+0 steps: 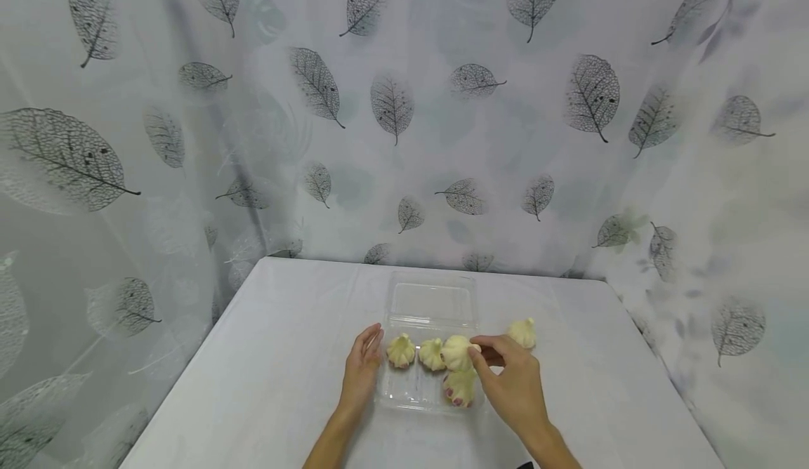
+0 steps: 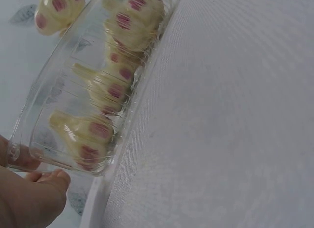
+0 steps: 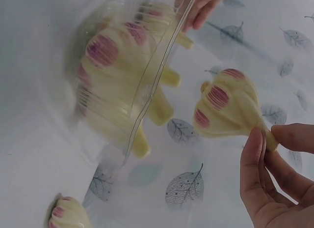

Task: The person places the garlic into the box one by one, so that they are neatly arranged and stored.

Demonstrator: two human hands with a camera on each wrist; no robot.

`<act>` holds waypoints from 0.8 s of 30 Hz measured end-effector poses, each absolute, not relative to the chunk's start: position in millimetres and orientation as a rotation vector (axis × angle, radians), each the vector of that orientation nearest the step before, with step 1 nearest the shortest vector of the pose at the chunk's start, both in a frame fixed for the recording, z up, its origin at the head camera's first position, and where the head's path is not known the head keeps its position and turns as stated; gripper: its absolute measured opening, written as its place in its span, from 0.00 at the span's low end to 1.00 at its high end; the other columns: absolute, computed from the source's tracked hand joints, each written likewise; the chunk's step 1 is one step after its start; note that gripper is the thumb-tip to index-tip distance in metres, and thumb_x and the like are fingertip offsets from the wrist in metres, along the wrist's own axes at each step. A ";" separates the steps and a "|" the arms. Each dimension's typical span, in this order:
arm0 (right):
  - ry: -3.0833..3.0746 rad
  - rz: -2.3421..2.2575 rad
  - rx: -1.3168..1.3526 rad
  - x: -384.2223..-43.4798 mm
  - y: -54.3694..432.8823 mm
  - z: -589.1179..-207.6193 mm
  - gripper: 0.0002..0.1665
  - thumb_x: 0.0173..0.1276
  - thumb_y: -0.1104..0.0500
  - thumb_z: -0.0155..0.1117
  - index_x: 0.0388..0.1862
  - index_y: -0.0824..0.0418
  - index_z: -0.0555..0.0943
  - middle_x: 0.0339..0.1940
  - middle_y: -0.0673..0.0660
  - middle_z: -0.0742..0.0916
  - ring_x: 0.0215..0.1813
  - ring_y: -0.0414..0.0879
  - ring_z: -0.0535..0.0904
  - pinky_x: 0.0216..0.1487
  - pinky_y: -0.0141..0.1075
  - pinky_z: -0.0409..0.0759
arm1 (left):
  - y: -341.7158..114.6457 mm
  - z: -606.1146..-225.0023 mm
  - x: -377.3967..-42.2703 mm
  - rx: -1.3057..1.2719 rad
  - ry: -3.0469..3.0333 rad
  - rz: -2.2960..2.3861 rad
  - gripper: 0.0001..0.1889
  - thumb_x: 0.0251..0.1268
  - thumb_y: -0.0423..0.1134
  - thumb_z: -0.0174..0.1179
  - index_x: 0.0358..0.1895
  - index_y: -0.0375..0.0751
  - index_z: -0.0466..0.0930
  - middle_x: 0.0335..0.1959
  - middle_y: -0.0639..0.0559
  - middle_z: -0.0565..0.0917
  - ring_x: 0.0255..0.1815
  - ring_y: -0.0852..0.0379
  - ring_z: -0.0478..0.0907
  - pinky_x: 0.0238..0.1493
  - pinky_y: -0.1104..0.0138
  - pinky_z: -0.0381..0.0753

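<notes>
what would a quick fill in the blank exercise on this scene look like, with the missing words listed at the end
1. The right hand pinches a ____ bulb by its stem.
2. The left hand is at the ____ side of the clear plastic box, as the person sees it.
3. The lid of the box is ____, not closed.
4. A loose bulb lies on the white table, to the person's ____ of the box.

Missing words: garlic; left; open; right
</notes>
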State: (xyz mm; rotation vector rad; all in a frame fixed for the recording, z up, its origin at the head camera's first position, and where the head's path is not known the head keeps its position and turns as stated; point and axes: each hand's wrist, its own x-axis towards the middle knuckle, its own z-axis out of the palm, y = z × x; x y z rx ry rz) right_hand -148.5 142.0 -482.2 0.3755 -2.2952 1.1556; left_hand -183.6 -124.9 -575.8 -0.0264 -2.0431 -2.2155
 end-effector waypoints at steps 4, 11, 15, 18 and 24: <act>-2.289 1.166 0.382 -147.3 138.6 -485.0 0.12 0.60 0.68 0.80 0.41 0.58 0.89 0.34 0.43 0.87 0.33 0.34 0.84 0.36 0.26 0.88 | -124.6 -576.2 -184.1 -0.035 -2.032 -2.228 0.28 0.79 0.23 0.44 0.79 0.36 0.60 0.82 0.38 0.61 0.83 0.42 0.57 0.78 0.67 0.63; -2.297 1.176 0.402 -143.2 131.8 -491.1 0.12 0.59 0.69 0.80 0.40 0.57 0.89 0.35 0.43 0.87 0.33 0.33 0.83 0.36 0.26 0.88 | -124.9 -575.5 -182.7 -0.051 -2.040 -2.221 0.28 0.79 0.23 0.44 0.79 0.35 0.59 0.82 0.37 0.60 0.83 0.41 0.56 0.77 0.67 0.63; -2.323 1.182 0.384 -141.3 128.5 -493.0 0.12 0.60 0.68 0.80 0.40 0.57 0.89 0.36 0.44 0.88 0.33 0.32 0.83 0.36 0.26 0.88 | -125.0 -575.9 -183.2 -0.049 -2.042 -2.219 0.28 0.79 0.23 0.45 0.79 0.35 0.59 0.82 0.37 0.60 0.83 0.41 0.56 0.77 0.67 0.63; -2.331 1.181 0.382 -139.9 126.8 -493.9 0.12 0.60 0.68 0.80 0.40 0.58 0.89 0.36 0.44 0.88 0.33 0.32 0.83 0.36 0.27 0.88 | -124.9 -575.9 -183.6 -0.051 -2.040 -2.219 0.28 0.79 0.23 0.45 0.79 0.34 0.59 0.82 0.37 0.60 0.83 0.40 0.56 0.77 0.67 0.64; -2.296 1.191 0.433 -139.0 124.0 -497.1 0.13 0.59 0.71 0.79 0.40 0.59 0.89 0.36 0.46 0.89 0.33 0.33 0.83 0.35 0.28 0.89 | -124.4 -574.6 -183.8 -0.053 -2.029 -2.233 0.28 0.78 0.23 0.45 0.79 0.34 0.59 0.82 0.37 0.60 0.83 0.41 0.56 0.78 0.67 0.64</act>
